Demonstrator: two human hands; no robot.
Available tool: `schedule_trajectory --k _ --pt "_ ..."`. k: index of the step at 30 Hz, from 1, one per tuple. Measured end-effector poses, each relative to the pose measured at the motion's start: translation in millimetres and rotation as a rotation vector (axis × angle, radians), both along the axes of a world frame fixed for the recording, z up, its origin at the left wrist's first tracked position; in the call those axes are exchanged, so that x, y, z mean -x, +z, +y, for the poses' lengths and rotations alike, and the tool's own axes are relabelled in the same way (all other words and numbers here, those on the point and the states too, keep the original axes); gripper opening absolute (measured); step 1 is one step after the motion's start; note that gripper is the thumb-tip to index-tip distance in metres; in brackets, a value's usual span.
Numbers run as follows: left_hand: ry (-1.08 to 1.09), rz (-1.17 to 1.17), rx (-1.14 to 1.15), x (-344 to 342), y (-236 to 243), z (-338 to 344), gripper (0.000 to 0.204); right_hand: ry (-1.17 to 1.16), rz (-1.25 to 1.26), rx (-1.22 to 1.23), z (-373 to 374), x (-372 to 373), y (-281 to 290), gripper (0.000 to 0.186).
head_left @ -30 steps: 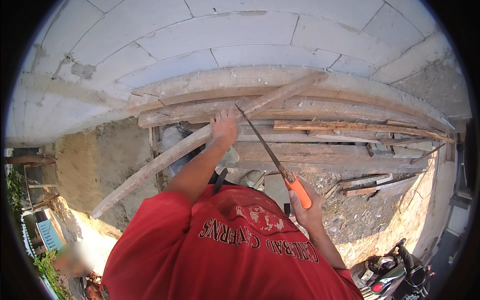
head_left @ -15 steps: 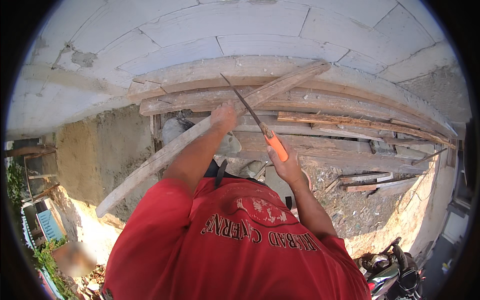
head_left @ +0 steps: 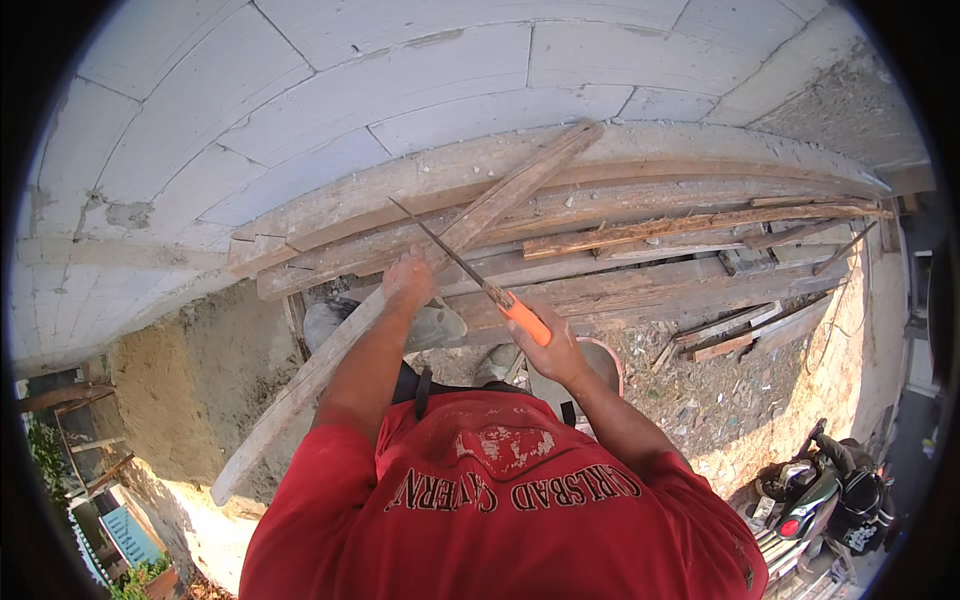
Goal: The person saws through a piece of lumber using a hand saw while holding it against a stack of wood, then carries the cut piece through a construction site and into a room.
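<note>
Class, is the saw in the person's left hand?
No, the right hand grips the saw, while the left hand is on a plank.

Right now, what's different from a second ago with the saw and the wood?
The right hand has pushed the saw forward, away from the body and toward the left, so its tip now reaches farther past the plank. Nothing was picked up or let go. The left hand stayed on the plank, which still slants across the beams.
</note>
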State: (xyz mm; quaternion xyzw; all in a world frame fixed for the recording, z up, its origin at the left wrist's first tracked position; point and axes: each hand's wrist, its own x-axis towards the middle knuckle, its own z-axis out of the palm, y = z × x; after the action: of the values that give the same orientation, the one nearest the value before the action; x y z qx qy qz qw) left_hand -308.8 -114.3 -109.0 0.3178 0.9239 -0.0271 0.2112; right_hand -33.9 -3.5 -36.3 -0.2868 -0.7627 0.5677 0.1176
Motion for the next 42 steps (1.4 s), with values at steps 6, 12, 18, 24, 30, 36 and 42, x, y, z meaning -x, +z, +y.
schedule_trajectory --k 6,12,18,24,30,36,42 --pt "-0.051 0.143 -0.034 -12 -8 0 0.040 -0.020 -0.088 0.099 4 -13 24 0.049" --pt "0.000 0.045 -0.076 -13 -4 0 0.039 0.003 0.007 -0.034 9 75 -13 0.048" --pt "-0.044 0.059 -0.036 -10 -6 -4 0.048 -0.015 0.033 0.177 -2 -58 41 0.048" --pt "-0.001 -0.007 -0.043 6 3 -4 0.050 0.031 -0.017 -0.016 15 100 -11 0.053" --pt "-0.035 0.026 0.027 -5 13 1 0.056 -0.034 0.027 0.088 -16 -59 29 0.056" --pt "-0.009 0.109 -0.100 -1 1 -7 0.056 0.018 -0.012 -0.136 1 103 -22 0.051" --pt "-0.055 0.044 -0.027 -13 -1 -10 0.048 -0.088 0.053 0.060 -34 -58 9 0.054"
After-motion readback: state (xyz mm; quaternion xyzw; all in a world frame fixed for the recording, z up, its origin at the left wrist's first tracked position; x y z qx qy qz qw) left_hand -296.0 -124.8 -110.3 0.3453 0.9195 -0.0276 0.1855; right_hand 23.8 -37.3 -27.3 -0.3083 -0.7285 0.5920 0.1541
